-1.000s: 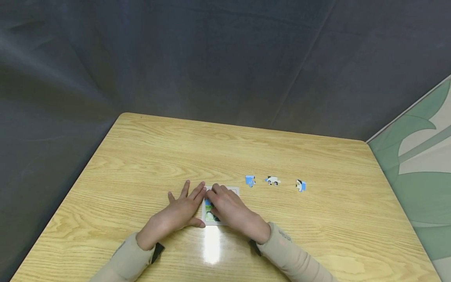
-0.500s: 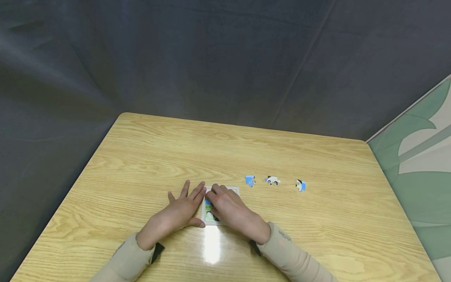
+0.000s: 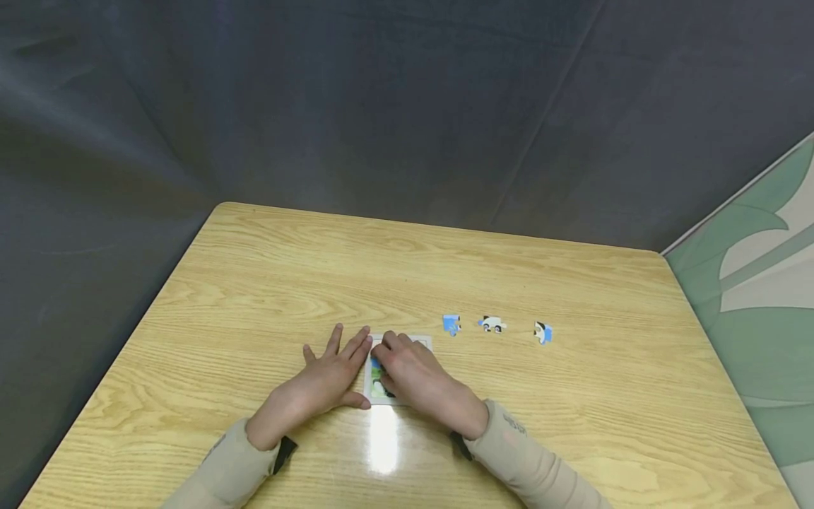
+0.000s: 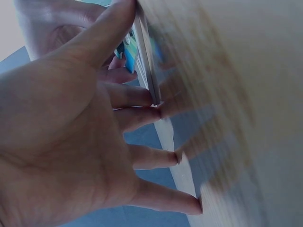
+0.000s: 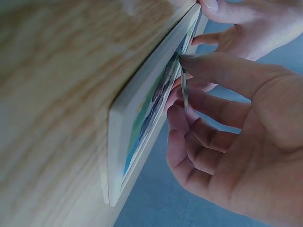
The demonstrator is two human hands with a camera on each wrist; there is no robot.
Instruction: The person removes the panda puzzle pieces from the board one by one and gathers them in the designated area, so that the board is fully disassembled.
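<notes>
A small jigsaw puzzle in a white frame [image 3: 386, 401] lies flat on the table, partly covered by my right hand [image 3: 416, 371]. Green, blue and panda-like black-and-white picture parts show inside it. Between thumb and fingers the right hand pinches a thin puzzle piece [image 5: 185, 90], held tilted up over the board. A blue corner of that piece shows in the left wrist view. My left hand [image 3: 331, 380] is spread with straight fingers along the frame's left edge. Its index finger and thumb touch the frame's corners, and the other fingertips rest on the tabletop.
Three loose pieces lie right of the frame: a blue piece [image 3: 451, 324], a white piece with panda eyes [image 3: 492, 324], and a white, black and blue piece [image 3: 543, 332]. The wooden table [image 3: 286, 268] ends at a dark curtain [image 3: 407, 113].
The right hand keeps its pinch on the puzzle piece over the board with only a tiny shift of the fingers. The left hand and the loose pieces stay put.
</notes>
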